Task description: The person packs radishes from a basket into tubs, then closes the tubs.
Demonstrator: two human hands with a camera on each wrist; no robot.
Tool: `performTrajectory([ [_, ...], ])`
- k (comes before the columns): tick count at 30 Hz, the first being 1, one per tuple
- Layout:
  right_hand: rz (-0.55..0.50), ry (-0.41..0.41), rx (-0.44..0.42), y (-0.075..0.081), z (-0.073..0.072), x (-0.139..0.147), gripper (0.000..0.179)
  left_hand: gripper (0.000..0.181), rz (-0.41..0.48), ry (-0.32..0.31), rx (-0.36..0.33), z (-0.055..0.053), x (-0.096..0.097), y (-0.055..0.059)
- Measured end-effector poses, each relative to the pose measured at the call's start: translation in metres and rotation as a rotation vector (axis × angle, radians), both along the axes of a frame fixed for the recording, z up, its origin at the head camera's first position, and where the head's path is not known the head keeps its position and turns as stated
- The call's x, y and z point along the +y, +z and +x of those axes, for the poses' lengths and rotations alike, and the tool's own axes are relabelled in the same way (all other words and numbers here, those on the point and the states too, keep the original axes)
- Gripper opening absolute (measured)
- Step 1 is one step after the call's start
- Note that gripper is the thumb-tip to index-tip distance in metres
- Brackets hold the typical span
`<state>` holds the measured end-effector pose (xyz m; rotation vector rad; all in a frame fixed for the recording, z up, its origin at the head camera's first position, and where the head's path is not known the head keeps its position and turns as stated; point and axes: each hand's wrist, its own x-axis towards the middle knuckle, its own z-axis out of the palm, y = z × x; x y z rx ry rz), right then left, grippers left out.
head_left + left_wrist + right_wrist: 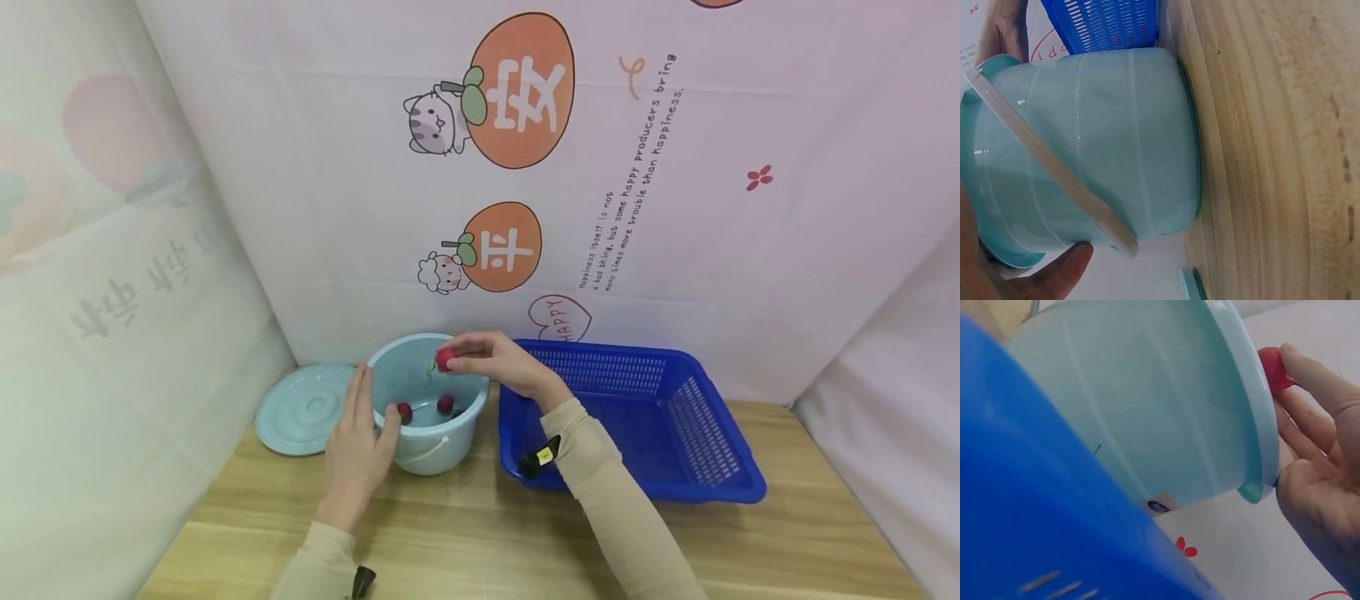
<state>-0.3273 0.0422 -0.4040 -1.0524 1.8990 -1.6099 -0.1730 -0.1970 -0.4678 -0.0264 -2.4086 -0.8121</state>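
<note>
Probably light, firm, slick radish; right hand pinches its sides, good hold; left hand, fingers extended, at bucket.

Pale-blue bucket: uncovered, upright on wooden tabletop, pale handle lowered across its side | dark-red round items: lying inside, at bottom | brighter red round item, green-tipped: pinched in right hand at bucket's mouth

The head view looks forward and down; both wrist views, close and sideways, share the bucket.
</note>
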Motion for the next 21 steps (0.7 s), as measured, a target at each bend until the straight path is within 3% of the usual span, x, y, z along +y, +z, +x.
performTrajectory([
  [4,0.103,0.022,0.043,0.007,-0.002,-0.002,0.031,0.069,-0.003,0.004,-0.008,0.000,0.000,0.000],
  [10,0.378,0.150,0.294,0.029,-0.004,-0.018,0.028,0.069,-0.018,0.011,-0.011,-0.001,-0.002,0.003],
  [13,0.503,0.212,0.376,0.038,-0.003,-0.025,0.025,0.069,-0.026,0.013,-0.014,-0.001,-0.003,0.003],
  [17,0.614,0.292,0.430,0.047,-0.002,-0.032,0.021,0.069,-0.019,0.016,-0.013,0.001,-0.002,0.003],
  [21,0.663,0.321,0.437,0.050,-0.002,-0.033,0.019,0.069,-0.014,0.014,-0.011,0.002,0.000,0.002],
])
